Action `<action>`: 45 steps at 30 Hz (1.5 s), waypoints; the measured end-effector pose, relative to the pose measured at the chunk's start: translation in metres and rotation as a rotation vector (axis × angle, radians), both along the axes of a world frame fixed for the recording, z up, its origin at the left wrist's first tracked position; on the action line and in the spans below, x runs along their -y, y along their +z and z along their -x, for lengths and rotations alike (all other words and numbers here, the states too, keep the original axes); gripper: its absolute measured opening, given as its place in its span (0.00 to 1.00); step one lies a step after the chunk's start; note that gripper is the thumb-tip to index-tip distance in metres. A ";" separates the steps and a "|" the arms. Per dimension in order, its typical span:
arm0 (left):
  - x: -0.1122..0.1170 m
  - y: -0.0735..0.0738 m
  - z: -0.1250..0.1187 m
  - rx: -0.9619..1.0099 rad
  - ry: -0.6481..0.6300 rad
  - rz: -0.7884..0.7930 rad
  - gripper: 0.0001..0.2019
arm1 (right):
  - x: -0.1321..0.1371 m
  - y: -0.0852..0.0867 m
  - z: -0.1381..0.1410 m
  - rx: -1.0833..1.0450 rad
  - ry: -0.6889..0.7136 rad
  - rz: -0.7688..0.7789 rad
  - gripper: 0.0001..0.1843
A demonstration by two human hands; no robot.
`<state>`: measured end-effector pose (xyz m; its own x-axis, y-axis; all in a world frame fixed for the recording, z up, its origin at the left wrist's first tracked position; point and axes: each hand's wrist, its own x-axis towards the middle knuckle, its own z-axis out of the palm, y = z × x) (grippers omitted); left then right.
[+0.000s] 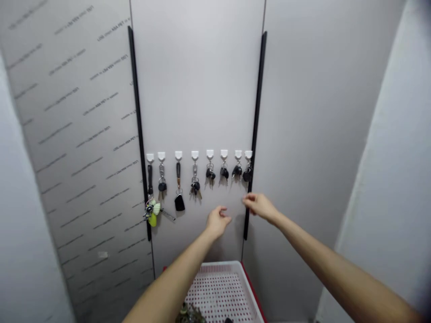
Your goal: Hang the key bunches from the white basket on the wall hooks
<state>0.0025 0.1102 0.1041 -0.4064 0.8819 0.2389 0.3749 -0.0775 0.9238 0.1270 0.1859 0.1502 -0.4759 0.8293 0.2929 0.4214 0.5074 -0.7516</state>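
Observation:
A row of white hooks [195, 154] runs across the pale door panel, each with keys hanging from it. My right hand [260, 206] is raised just below the rightmost key bunch [248, 174], beside the black handle strip. Its fingers are bent and slightly apart, with nothing visible in them. Lower and to the left, my left hand [217, 221] hovers in front of the panel, thumb and fingers apart, holding nothing I can see. Above it hang a dark key bunch [224, 172] and another key bunch [210, 174]. A key ring with a green-yellow charm [153, 214] hangs at the far left.
Below my hands stands a white perforated basket [241, 274] with a red edge behind it and dark and greenish items [190, 313] inside. Long black handle strips [259, 89] border the panel on both sides. Printed film [77, 134] covers the left panel.

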 end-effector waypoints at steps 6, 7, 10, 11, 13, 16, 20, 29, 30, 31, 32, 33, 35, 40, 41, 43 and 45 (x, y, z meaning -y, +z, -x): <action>0.071 0.015 0.035 0.211 -0.076 -0.174 0.27 | 0.075 -0.018 0.042 -0.100 0.359 0.040 0.24; 0.084 0.028 0.037 0.222 -0.110 -0.269 0.31 | 0.088 -0.007 0.049 -0.218 0.370 -0.018 0.30; 0.118 0.070 0.040 0.215 -0.181 -0.519 0.36 | 0.124 0.030 0.064 -0.523 0.451 -0.118 0.39; 0.126 0.081 0.042 0.206 -0.193 -0.572 0.36 | 0.134 0.040 0.068 -0.581 0.481 -0.130 0.39; 0.136 0.095 0.046 0.183 -0.202 -0.632 0.36 | 0.146 0.052 0.075 -0.619 0.497 -0.138 0.40; 0.141 0.100 0.053 0.158 -0.198 -0.642 0.36 | 0.152 0.053 0.085 -0.589 0.467 -0.140 0.40; 0.137 0.095 0.057 0.145 -0.178 -0.622 0.36 | 0.150 0.049 0.094 -0.582 0.471 -0.140 0.40; 0.098 0.051 0.133 0.034 0.571 -0.456 0.30 | 0.100 0.023 0.144 -0.392 0.231 -0.110 0.22; 0.092 0.047 0.144 -0.011 0.711 -0.421 0.29 | 0.094 0.023 0.155 -0.371 0.180 -0.130 0.20; 0.087 0.045 0.153 -0.067 0.813 -0.367 0.30 | 0.088 0.025 0.165 -0.360 0.136 -0.158 0.20; 0.082 0.043 0.159 -0.126 0.880 -0.300 0.31 | 0.084 0.028 0.175 -0.346 0.102 -0.193 0.20; 0.076 0.042 0.162 -0.179 0.923 -0.228 0.33 | 0.081 0.031 0.185 -0.323 0.072 -0.229 0.20; 0.065 0.040 0.163 -0.242 0.979 -0.108 0.35 | 0.078 0.034 0.202 -0.248 0.026 -0.288 0.18; 0.054 0.041 0.166 -0.224 0.892 -0.051 0.23 | 0.073 0.029 0.216 -0.177 0.032 -0.333 0.13; 0.057 0.043 0.169 -0.227 0.841 -0.085 0.19 | 0.072 0.030 0.214 -0.206 0.035 -0.339 0.14; 0.069 0.054 0.177 -0.244 0.755 -0.177 0.13 | 0.071 0.038 0.210 -0.261 0.020 -0.370 0.16; 0.082 0.073 0.184 -0.267 0.698 -0.240 0.11 | 0.072 0.055 0.206 -0.256 -0.013 -0.441 0.17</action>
<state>-0.1817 0.0281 0.1775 -0.7497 0.3551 0.5584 0.6174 0.0716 0.7834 -0.0789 0.1140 0.2052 -0.3339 0.6058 0.7222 0.2603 0.7956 -0.5470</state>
